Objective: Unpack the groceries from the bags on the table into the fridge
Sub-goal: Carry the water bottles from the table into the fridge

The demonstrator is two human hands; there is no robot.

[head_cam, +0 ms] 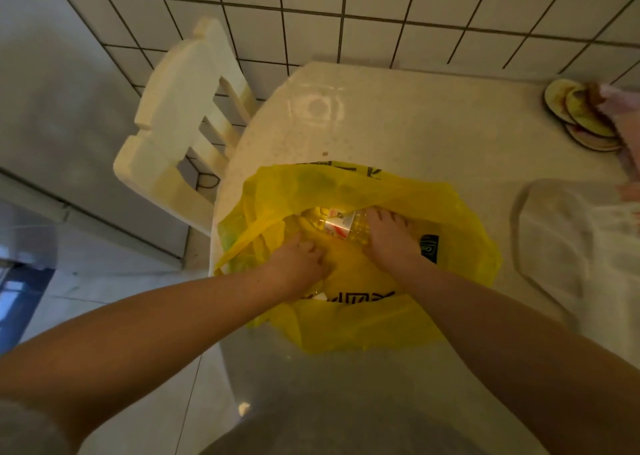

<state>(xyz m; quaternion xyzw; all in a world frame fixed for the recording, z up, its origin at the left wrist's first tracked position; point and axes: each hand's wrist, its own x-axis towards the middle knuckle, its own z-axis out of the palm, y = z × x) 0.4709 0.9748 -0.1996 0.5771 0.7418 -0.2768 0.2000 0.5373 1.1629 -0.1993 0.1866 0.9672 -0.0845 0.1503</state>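
A yellow plastic bag (363,319) with black print lies open on the round cream table (398,122). Inside it lies a clear bottle (341,226) with a white and red label, on its side. My right hand (389,236) reaches into the bag, fingers curled round the bottle's right end. My left hand (301,257) holds the bag's near left rim, fingers curled into the plastic. A green item (227,241) shows through the bag's left side.
A cream wooden chair (180,122) stands at the table's left. A white translucent bag (581,247) lies on the right of the table. Several round coasters (578,119) sit at the far right. A grey fridge side (52,108) stands at the left.
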